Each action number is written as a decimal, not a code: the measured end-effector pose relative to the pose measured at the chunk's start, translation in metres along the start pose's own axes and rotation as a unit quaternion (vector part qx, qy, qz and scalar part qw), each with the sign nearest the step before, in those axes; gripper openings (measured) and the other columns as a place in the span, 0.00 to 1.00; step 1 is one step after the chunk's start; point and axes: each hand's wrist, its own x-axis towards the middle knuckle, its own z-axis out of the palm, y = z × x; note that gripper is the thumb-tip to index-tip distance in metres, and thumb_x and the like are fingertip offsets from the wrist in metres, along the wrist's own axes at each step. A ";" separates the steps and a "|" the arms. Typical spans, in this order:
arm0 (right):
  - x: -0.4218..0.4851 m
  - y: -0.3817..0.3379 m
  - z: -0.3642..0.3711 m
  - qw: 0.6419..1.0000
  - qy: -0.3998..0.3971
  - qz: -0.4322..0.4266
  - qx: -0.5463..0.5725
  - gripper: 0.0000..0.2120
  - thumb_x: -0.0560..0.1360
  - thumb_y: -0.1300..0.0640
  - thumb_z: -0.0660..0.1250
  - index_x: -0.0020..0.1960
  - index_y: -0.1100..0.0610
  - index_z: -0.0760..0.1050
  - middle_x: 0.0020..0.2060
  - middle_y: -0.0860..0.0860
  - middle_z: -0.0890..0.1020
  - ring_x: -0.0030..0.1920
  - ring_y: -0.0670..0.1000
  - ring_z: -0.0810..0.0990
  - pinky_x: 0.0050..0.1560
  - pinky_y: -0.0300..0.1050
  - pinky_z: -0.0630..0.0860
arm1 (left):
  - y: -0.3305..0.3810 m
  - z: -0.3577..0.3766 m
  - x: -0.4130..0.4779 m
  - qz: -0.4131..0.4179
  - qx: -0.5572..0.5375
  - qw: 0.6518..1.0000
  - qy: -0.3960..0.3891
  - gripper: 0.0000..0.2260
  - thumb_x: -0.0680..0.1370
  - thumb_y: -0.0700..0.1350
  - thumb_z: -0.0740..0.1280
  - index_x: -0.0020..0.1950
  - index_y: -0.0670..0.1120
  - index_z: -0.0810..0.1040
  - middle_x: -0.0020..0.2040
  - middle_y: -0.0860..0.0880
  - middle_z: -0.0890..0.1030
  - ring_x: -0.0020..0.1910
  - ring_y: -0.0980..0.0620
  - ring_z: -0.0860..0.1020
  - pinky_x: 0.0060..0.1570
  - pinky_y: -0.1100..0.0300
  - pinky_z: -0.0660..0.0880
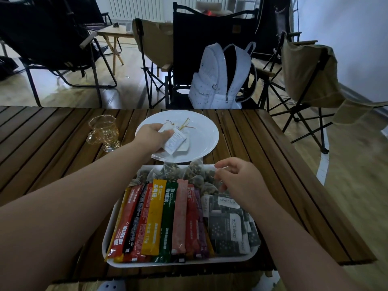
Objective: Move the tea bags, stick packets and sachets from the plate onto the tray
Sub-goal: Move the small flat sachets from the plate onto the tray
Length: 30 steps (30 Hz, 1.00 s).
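Observation:
A white round plate (201,131) sits on the wooden table beyond a white tray (109,234). My left hand (152,135) reaches over the plate's left side and pinches a small white sachet (175,141); another white sachet (184,147) lies under it on the plate. The tray holds a row of coloured stick packets (155,219), dark sachets (228,223) on the right and clear pyramid tea bags (178,173) along the far edge. My right hand (237,179) hovers over the tray's far right corner, fingers curled at a tea bag; whether it grips one is unclear.
An amber glass cup (104,131) stands left of the plate. Two yellow-looped strings (184,123) lie on the plate. Behind the table stand folding chairs, one with a white backpack (222,78). The table's right edge (315,177) runs close to the tray.

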 end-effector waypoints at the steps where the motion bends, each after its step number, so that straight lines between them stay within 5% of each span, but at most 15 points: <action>1: 0.001 -0.001 0.001 1.000 0.009 0.002 0.009 0.08 0.78 0.59 0.67 0.55 0.52 0.80 0.43 0.51 0.85 0.34 0.45 0.82 0.26 0.30 0.71 | 0.001 0.000 -0.002 -0.010 -0.030 0.999 -0.016 0.11 0.81 0.46 0.68 0.60 0.42 0.82 0.53 0.44 0.86 0.43 0.49 0.83 0.37 0.59 0.80; 7: 0.006 -0.014 0.013 0.992 0.074 -0.035 0.091 0.17 0.80 0.57 0.66 0.68 0.51 0.73 0.45 0.49 0.84 0.32 0.40 0.81 0.31 0.29 0.74 | 0.015 -0.001 -0.023 0.001 -0.024 0.991 -0.135 0.14 0.82 0.46 0.66 0.67 0.45 0.78 0.51 0.46 0.86 0.42 0.52 0.84 0.33 0.63 0.79; 11: 0.010 -0.021 0.017 0.983 0.077 -0.029 0.163 0.22 0.82 0.55 0.66 0.74 0.49 0.68 0.45 0.45 0.83 0.38 0.44 0.82 0.40 0.40 0.80 | 0.022 -0.006 -0.042 0.035 0.030 0.982 -0.182 0.10 0.83 0.45 0.65 0.61 0.45 0.81 0.51 0.44 0.86 0.42 0.52 0.83 0.34 0.64 0.79; 18: 0.016 -0.025 0.027 0.990 0.051 -0.043 0.123 0.03 0.78 0.53 0.71 0.50 0.52 0.82 0.39 0.48 0.83 0.35 0.46 0.77 0.35 0.40 0.71 | 0.016 -0.017 -0.073 0.002 0.018 0.969 -0.246 0.09 0.83 0.45 0.65 0.58 0.44 0.82 0.52 0.41 0.86 0.45 0.48 0.83 0.41 0.57 0.80; 21: 0.014 -0.028 0.024 0.984 0.086 -0.031 0.152 0.05 0.79 0.53 0.70 0.50 0.54 0.82 0.34 0.48 0.80 0.33 0.46 0.75 0.35 0.42 0.71 | 0.011 -0.033 -0.083 -0.051 -0.040 0.972 -0.225 0.09 0.83 0.44 0.65 0.59 0.42 0.81 0.52 0.39 0.85 0.44 0.48 0.83 0.41 0.57 0.81; 26: 0.019 -0.040 0.032 0.919 0.159 0.048 0.357 0.09 0.80 0.57 0.69 0.59 0.55 0.82 0.35 0.48 0.79 0.34 0.45 0.74 0.36 0.40 0.74 | 0.001 -0.060 -0.104 -0.166 -0.223 0.955 -0.107 0.10 0.82 0.41 0.66 0.62 0.39 0.78 0.49 0.41 0.84 0.42 0.49 0.82 0.26 0.62 0.79; 28: 0.018 -0.049 0.042 0.886 0.098 0.071 0.448 0.18 0.81 0.63 0.67 0.70 0.60 0.74 0.43 0.52 0.82 0.44 0.47 0.82 0.47 0.41 0.81 | -0.004 -0.060 -0.117 -0.194 -0.288 0.935 -0.070 0.09 0.82 0.40 0.66 0.60 0.38 0.79 0.48 0.41 0.83 0.43 0.49 0.82 0.24 0.62 0.79; 30: 0.012 -0.056 0.049 0.893 0.013 0.094 0.441 0.22 0.82 0.67 0.63 0.76 0.63 0.67 0.57 0.56 0.80 0.64 0.56 0.79 0.67 0.47 0.76 | -0.007 -0.057 -0.128 -0.215 -0.341 0.914 -0.047 0.06 0.82 0.39 0.66 0.57 0.39 0.79 0.47 0.41 0.83 0.44 0.48 0.82 0.28 0.58 0.82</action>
